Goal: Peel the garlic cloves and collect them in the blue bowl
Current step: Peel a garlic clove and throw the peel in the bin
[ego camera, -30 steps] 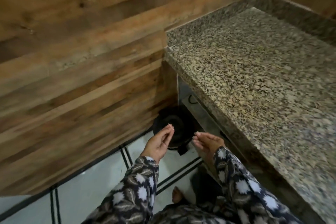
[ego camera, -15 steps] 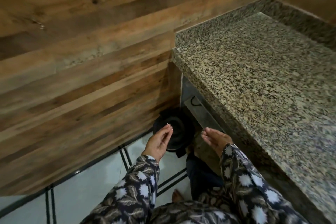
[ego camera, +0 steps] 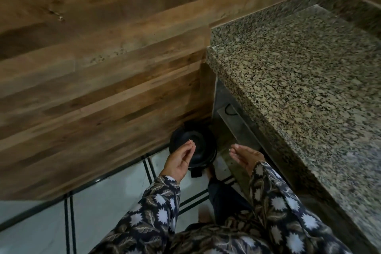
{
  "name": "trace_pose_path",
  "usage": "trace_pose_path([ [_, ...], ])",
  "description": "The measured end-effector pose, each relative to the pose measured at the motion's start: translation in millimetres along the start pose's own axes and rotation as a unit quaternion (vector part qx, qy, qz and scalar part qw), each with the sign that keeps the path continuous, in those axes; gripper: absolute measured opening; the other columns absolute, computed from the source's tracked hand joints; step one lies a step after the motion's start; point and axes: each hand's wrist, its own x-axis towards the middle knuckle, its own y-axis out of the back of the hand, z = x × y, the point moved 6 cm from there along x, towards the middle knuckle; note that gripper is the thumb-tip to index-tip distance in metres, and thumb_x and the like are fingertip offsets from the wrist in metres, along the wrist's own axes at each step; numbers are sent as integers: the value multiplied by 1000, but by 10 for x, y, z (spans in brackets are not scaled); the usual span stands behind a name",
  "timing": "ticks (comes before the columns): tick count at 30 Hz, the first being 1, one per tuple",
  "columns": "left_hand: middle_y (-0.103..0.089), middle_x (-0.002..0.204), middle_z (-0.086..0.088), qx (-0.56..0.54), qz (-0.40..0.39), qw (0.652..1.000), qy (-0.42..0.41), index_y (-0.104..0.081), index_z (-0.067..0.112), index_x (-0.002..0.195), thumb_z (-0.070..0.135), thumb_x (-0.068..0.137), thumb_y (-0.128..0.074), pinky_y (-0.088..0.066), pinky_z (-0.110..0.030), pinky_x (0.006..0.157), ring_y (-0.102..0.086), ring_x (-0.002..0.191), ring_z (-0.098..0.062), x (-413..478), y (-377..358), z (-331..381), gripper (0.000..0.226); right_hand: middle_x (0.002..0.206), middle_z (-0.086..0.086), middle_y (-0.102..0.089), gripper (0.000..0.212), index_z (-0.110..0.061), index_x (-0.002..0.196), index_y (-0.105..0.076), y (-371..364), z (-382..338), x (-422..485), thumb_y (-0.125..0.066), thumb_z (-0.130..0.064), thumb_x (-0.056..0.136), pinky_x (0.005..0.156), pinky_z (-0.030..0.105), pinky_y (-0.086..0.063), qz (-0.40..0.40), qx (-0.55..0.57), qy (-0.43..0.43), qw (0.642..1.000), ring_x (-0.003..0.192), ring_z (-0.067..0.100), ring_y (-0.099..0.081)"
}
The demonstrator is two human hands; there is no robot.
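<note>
Seen from above, two leaf-print sleeves (ego camera: pixel 156 208) reach out over a pale tiled floor (ego camera: pixel 113 202), ending in two hands held apart. The left hand (ego camera: pixel 179 160) pinches one pale sliver (ego camera: pixel 189 140) between thumb and fingertips; the sliver is too small to identify. The right hand (ego camera: pixel 247 155) is held palm inward with its fingers relaxed and holds nothing. The sliver sits at the left fingertips, directly above the one black bin (ego camera: pixel 203 150), well apart from the right hand. Compared with a second ago, the left hand keeps the same pinch over the bin, while the right has drifted slightly away from it. Beyond stand one speckled granite counter (ego camera: pixel 299 88) and a wood-panelled wall (ego camera: pixel 92 68).
</note>
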Motion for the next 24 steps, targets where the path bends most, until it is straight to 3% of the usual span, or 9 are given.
trace_pose_path([
  [6, -66, 91, -15, 0, 12, 1000, 0, -62, -6, 96, -8, 89, -53, -46, -30, 91, -63, 89, -19, 32, 13, -51, 11, 64, 8, -70, 10, -1, 82, -64, 106, 28, 58, -56, -2, 88, 57, 17, -56, 8, 10, 2, 1000, 58, 12, -68],
  [10, -67, 91, -15, -16, 18, 1000, 6, -62, -5, 93, -8, 89, -53, -57, -27, 79, -64, 89, -20, 60, 96, -40, 11, 63, 6, -70, 9, -2, 81, -64, 83, 100, 37, -57, -3, 87, 53, 16, -54, 3, -11, -14, 1000, 57, 10, -67],
  [14, -70, 80, -13, -17, 31, 999, 1, -61, -7, 96, -7, 90, -51, -46, -30, 93, -63, 88, -18, 107, 139, -34, 11, 64, 8, -69, 7, 0, 81, -64, 44, 159, 40, -59, -3, 85, 51, 16, -52, 7, -29, -18, 999, 56, 11, -67],
  [20, -72, 74, -11, -22, 40, 999, -12, -61, -7, 96, -7, 89, -53, -47, -25, 89, -63, 87, -18, 102, 231, -8, 11, 67, 10, -69, 8, 1, 81, -64, -55, 277, 109, -58, -1, 86, 51, 16, -52, -3, -42, -43, 998, 58, 13, -68],
  [24, -71, 78, -13, -31, 49, 998, -11, -61, -7, 96, -8, 88, -53, -57, -26, 76, -62, 89, -20, 139, 328, 32, 11, 72, 13, -68, 7, 2, 85, -63, -128, 316, 147, -57, -1, 87, 55, 17, -54, -17, -56, -57, 997, 61, 14, -68],
])
